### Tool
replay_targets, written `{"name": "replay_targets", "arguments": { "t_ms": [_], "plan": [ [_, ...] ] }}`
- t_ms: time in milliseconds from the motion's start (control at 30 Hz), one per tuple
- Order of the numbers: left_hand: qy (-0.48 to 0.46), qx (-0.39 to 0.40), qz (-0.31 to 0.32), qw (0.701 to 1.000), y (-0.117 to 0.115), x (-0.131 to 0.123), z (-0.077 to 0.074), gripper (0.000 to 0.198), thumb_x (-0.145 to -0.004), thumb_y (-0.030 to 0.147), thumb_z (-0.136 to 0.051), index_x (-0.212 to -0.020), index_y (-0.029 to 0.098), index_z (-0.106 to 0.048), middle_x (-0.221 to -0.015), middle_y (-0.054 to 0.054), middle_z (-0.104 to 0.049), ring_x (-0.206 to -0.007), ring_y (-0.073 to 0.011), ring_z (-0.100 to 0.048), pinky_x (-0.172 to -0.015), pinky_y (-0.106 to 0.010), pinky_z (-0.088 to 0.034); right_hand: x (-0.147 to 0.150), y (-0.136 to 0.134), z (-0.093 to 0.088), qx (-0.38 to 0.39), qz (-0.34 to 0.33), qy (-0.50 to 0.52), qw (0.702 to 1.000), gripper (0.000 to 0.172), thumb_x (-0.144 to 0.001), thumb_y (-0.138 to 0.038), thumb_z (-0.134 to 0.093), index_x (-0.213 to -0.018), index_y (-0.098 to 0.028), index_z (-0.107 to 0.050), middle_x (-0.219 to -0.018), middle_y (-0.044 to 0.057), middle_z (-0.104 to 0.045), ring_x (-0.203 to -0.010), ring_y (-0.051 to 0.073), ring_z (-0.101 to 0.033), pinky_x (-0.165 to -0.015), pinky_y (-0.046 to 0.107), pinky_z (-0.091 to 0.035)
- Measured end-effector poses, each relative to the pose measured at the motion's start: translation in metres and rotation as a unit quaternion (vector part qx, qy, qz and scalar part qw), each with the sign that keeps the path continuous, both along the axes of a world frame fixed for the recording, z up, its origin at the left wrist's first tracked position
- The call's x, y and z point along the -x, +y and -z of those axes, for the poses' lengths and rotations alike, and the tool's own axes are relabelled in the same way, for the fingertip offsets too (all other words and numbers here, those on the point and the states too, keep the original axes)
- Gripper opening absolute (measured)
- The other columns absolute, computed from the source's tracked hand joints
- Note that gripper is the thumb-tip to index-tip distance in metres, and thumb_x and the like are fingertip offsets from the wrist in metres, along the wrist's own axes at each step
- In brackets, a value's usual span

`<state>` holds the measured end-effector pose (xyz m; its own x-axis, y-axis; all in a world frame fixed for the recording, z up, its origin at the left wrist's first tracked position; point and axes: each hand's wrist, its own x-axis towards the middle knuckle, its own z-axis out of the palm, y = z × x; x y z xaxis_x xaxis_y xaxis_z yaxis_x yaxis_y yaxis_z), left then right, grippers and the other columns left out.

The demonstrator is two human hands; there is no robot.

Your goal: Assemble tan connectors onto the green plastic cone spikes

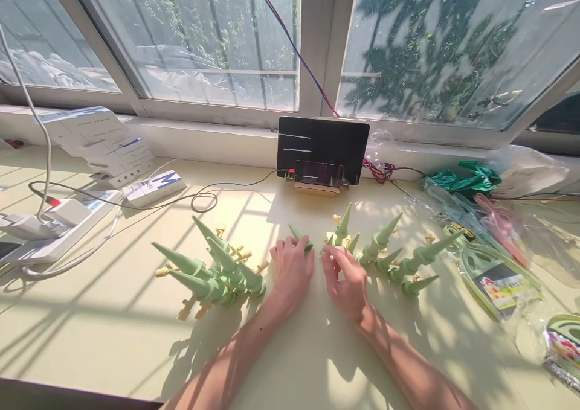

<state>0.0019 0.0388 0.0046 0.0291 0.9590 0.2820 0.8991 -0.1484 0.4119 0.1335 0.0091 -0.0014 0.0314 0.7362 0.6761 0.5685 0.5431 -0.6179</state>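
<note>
My left hand is closed round a green cone-shaped piece, whose pointed tip shows above the fingers. Close by on the right, my right hand has its thumb and fingers pinched together near a small green part; what lies between the fingertips is too small to name. Left of my hands lies a cluster of green spiky pieces with small yellow branching bits. Beyond my right hand stands a green cone, and a further row of joined green spiky pieces stretches to the right.
A dark tablet with a phone before it stands by the window. To the left are white boxes, a power strip and cables. Plastic-wrapped green items and a pink item lie at the right.
</note>
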Motion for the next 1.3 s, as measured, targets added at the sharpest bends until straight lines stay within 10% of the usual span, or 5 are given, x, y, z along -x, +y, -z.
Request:
{"name": "replay_targets", "arguments": {
  "t_ms": [400, 767, 1300],
  "plan": [
    [-0.109, -0.074, 0.004, 0.991, 0.005, 0.003, 0.002, 0.023, -0.094, 0.024, -0.053, -0.114, 0.022, -0.065, -0.099, -0.009, -0.066, -0.095, -0.0263, -0.060, -0.087, -0.045, -0.043, -0.002, 0.002, 0.005, 0.050, 0.013, -0.040, 0.998, 0.024, -0.100, -0.028, -0.044, -0.092, -0.019, -0.065, -0.072, 0.003, -0.063, -0.056, 0.015, -0.054, -0.058, 0.028, -0.045],
    [-0.358, -0.144, 0.012, 0.923, -0.001, -0.004, -0.019, 0.021, -0.098, 0.026, -0.047, -0.115, 0.023, -0.058, -0.109, -0.007, -0.065, -0.092, -0.0182, -0.061, -0.081, -0.034, -0.051, 0.004, 0.000, -0.002, 0.234, 0.013, -0.214, 0.948, 0.022, -0.095, -0.018, -0.045, -0.076, -0.022, -0.056, -0.066, -0.001, -0.052, -0.053, 0.014, -0.040, -0.053, 0.027, -0.026],
    [-0.434, -0.098, 0.026, 0.895, -0.019, -0.002, -0.003, 0.020, -0.102, 0.033, -0.037, -0.113, 0.023, -0.050, -0.071, 0.002, -0.056, -0.066, -0.0143, -0.059, -0.069, -0.029, -0.050, 0.012, -0.001, -0.003, 0.217, 0.055, -0.232, 0.947, 0.021, -0.094, -0.017, -0.051, -0.110, -0.020, -0.064, -0.071, 0.003, -0.062, -0.056, 0.016, -0.050, -0.054, 0.028, -0.026]
  ]
}}
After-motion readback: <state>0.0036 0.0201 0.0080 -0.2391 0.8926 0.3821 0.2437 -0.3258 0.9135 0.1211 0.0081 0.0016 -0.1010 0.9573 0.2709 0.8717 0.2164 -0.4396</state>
